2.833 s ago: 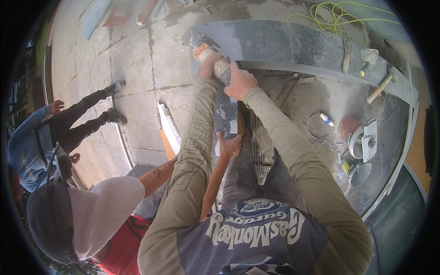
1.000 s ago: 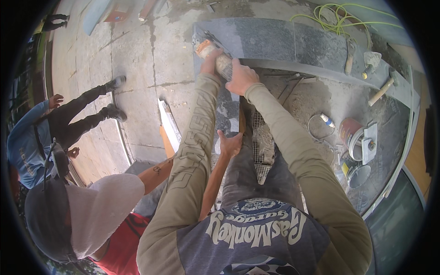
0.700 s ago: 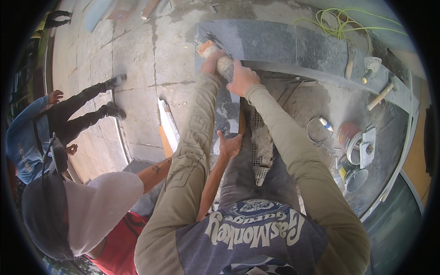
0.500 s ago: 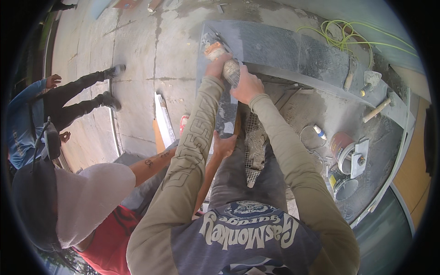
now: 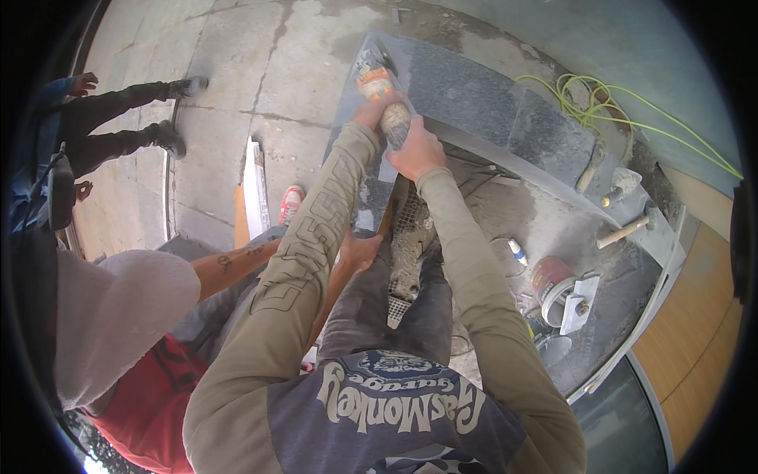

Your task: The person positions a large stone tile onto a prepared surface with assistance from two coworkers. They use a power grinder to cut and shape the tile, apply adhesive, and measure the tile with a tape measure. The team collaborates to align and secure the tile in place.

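Both my hands are closed round a dusty angle grinder (image 5: 394,124), its far end over the corner of a grey stone slab (image 5: 462,83). My left hand (image 5: 376,109) grips it near the orange-marked head. Farther back, my right hand (image 5: 419,150) wraps the rear of its body. The cutting disc is only partly visible, so I cannot tell whether it touches the stone. A co-worker's hand (image 5: 362,251) is below my left forearm, at the near end of the slab strip, by a brown edge piece.
A co-worker in a red top (image 5: 146,403) crouches close at my left; another person's legs (image 5: 118,118) are farther left. Right of me lie a mallet (image 5: 624,231), a bucket (image 5: 553,283), a trowel (image 5: 583,304) and a bottle (image 5: 518,252). A yellow-green hose (image 5: 580,99) coils behind the slab.
The view has shifted, moving most surroundings leftward in the picture. Both my hands still hold the grinder, its head slightly nearer the slab's far corner. The co-worker's hand stays by the slab.
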Tool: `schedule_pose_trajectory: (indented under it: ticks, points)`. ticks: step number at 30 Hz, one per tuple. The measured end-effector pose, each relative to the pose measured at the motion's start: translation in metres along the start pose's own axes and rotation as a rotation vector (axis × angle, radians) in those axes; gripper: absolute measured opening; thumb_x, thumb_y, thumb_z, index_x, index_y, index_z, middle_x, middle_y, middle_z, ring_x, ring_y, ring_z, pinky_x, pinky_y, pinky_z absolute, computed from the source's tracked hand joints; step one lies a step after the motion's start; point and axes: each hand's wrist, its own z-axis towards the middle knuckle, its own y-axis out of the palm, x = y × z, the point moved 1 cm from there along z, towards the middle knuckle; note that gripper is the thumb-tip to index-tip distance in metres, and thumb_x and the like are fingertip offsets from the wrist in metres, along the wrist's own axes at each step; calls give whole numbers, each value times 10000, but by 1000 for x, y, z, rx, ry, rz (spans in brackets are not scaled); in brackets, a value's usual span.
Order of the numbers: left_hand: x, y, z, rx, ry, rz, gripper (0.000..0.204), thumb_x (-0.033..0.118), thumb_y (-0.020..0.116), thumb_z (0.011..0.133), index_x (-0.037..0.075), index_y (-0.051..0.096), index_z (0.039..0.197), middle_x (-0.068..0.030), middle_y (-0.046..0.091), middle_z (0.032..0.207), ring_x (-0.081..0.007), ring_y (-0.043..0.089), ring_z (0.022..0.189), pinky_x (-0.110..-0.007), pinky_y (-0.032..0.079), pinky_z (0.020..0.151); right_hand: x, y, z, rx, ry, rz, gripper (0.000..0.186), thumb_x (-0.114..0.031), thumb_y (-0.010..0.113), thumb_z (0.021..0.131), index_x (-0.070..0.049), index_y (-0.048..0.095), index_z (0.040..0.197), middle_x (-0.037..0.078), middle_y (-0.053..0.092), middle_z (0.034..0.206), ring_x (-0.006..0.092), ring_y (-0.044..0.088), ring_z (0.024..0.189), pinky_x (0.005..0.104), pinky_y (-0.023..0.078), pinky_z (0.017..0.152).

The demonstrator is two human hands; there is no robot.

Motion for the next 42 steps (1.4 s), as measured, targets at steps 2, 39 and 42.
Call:
schedule_pose_trajectory:
  ticks: [2,39,42]
  points:
    - [3,-3,7,35,-18,23,396,224,814,894,31,605,1169,-120,710,977,-265,717,858,-414,594,801,-1,1,5,6,-13,-1,706,-266,827,777,-9,469,1328,308,713,1142,490,689,1106,536,554,949]
    - [-6,0,3,10,21,-8,380,200,827,876,47,624,1158,-120,712,952,-258,720,832,-406,603,785,5,0,0,-3,5,-25,742,-238,821,771,-32,444,1377,301,712,1166,501,678,1127,556,547,974]
    - [-4,1,3,28,-11,-4,389,197,835,865,49,623,1155,-109,709,945,-255,716,822,-411,602,778,7,1,0,9,-5,-23,717,-250,820,768,-30,455,1345,306,712,1150,504,677,1122,553,544,968]
